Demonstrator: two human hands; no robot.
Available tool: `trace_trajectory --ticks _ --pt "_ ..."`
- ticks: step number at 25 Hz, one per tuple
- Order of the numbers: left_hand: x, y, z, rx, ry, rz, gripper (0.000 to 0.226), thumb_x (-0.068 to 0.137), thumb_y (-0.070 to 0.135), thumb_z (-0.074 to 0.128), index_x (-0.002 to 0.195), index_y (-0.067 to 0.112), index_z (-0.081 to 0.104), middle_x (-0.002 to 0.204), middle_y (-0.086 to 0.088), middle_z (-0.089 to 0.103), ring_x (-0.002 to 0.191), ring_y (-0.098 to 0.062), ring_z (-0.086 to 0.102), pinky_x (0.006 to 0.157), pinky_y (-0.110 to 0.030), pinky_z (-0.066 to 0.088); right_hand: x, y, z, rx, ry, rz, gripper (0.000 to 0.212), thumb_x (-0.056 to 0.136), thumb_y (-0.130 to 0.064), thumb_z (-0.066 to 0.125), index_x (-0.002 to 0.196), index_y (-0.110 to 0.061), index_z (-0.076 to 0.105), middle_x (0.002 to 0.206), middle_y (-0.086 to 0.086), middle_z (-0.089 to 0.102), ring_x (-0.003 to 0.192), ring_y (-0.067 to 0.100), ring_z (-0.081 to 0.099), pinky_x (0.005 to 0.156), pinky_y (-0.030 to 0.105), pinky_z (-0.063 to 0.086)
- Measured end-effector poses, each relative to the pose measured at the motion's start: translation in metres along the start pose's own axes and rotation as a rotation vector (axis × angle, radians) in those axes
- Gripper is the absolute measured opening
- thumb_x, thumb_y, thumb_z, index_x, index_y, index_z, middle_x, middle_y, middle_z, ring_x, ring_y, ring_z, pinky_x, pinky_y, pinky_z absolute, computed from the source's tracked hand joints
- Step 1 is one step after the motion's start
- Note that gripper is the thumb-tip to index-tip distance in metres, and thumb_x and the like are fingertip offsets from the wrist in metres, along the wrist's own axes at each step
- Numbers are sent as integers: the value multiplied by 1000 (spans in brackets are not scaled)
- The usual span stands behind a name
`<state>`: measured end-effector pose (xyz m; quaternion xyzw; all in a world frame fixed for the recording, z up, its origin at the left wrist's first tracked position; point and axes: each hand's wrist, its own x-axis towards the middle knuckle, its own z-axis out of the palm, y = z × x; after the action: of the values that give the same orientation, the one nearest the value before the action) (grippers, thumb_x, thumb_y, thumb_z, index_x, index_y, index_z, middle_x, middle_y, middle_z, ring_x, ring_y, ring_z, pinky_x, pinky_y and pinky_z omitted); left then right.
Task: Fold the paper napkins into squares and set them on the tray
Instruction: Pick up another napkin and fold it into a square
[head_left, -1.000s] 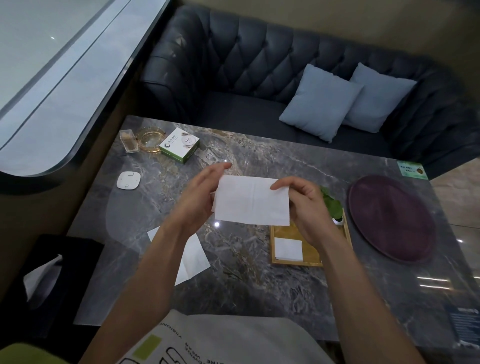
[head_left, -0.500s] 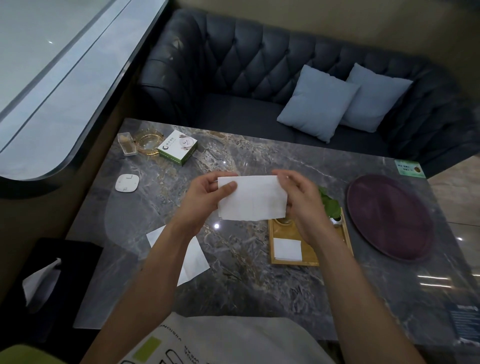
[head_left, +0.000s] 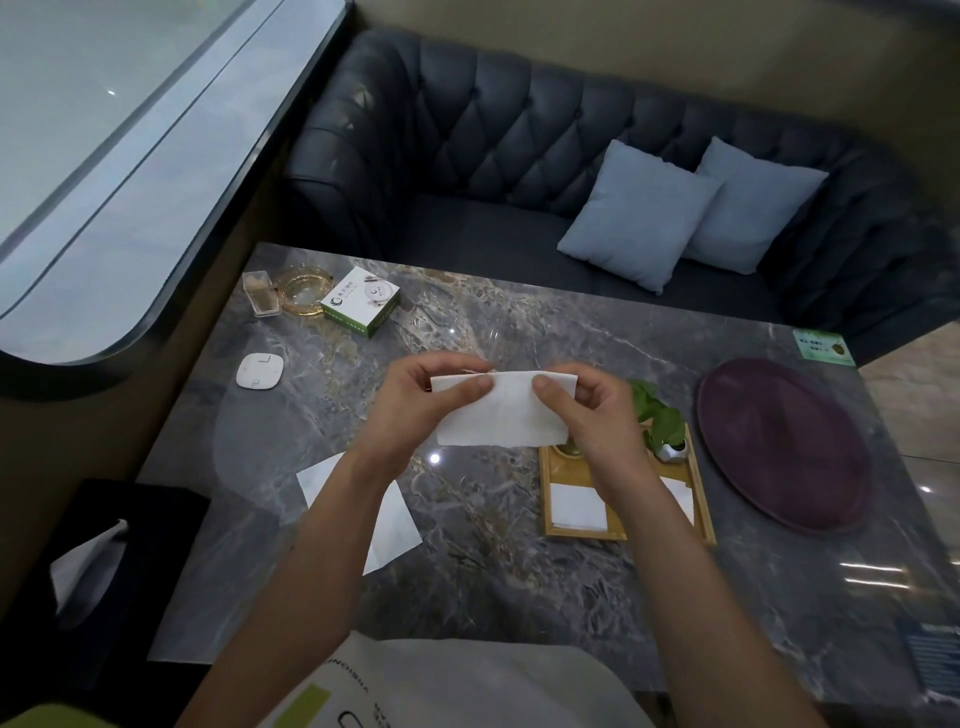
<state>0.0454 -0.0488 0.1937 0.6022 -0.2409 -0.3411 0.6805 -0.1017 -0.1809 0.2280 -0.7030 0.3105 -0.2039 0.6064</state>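
White cloth or a bag (head_left: 447, 686) with a green patch and dark lettering too cropped to read lies nearest, at 6 o'clock. Above the marble table (head_left: 519, 587), both hands hold one paper napkin (head_left: 506, 413) in the air at centre frame. Its long axis runs from 9 to 3 o'clock, folded edge on top, loose edge hanging down; it is plain white and doubled over. The left hand (head_left: 415, 402) and right hand (head_left: 584, 410) each pinch the top edge, thumbs in front. An unfolded napkin (head_left: 400, 512) lies at 7 o'clock. At 4 o'clock a wooden tray (head_left: 704, 499) holds a folded square (head_left: 577, 506). At 11 o'clock a green-and-white box (head_left: 361, 301) has print too small to read.
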Motion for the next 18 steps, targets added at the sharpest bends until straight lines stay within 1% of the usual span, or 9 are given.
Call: trace_trajectory --ticks 3,5,6,9,11,13,16,18 --pt "-2 4 2 58 -25 29 9 82 18 78 78 26 80 85 9 77 74 -4 69 55 -17 50 -2 1 -1 -10 -7 18 6 84 -32 74 87 -37 74 89 -13 74 77 2 67 60 24 54" --pt "-2 7 3 85 -44 49 11 83 17 77 77 26 80 85 9 77 74 -4 69 57 -17 50 -1 0 -3 -59 -3 -14 11 79 -39 76 90 -36 74 93 -16 73 77 -2 63 62 21 51" --pt "-2 8 3 98 -57 58 11 83 17 77 78 26 80 85 9 77 75 -5 69 58 -17 51 0 -1 -3 -87 0 -35 10 79 -38 77 88 -36 75 93 -18 73 77 -4 62 64 20 49" --pt "-2 11 4 152 -74 68 8 83 20 78 82 27 80 87 9 78 80 -7 70 65 -19 53 4 -2 -3 -145 -15 -63 3 82 -30 76 82 -32 75 90 -17 73 85 1 63 72 26 46" --pt "-2 12 6 194 -83 65 8 80 24 80 84 30 80 89 11 78 82 -8 72 68 -20 54 5 -2 -3 -173 -34 -78 2 83 -28 76 81 -29 75 88 -17 72 85 -1 63 72 23 44" --pt "-3 13 6 207 -94 81 9 80 23 80 83 32 81 87 11 78 81 -8 72 66 -19 53 4 -2 -2 -196 -48 -86 3 84 -28 74 82 -27 74 87 -17 72 84 -3 62 71 20 42" --pt "-2 11 6 196 -77 79 12 81 20 79 77 31 81 84 11 78 75 -5 71 62 -14 50 3 -2 -2 -205 -54 -85 5 86 -27 73 81 -28 72 85 -21 70 82 -5 60 73 26 42" --pt "-2 10 3 177 -57 63 17 81 17 80 75 32 80 82 11 78 73 -3 70 61 -15 50 3 -3 -4 -221 -36 -78 7 86 -27 72 80 -30 71 84 -24 69 80 -6 59 72 28 43"
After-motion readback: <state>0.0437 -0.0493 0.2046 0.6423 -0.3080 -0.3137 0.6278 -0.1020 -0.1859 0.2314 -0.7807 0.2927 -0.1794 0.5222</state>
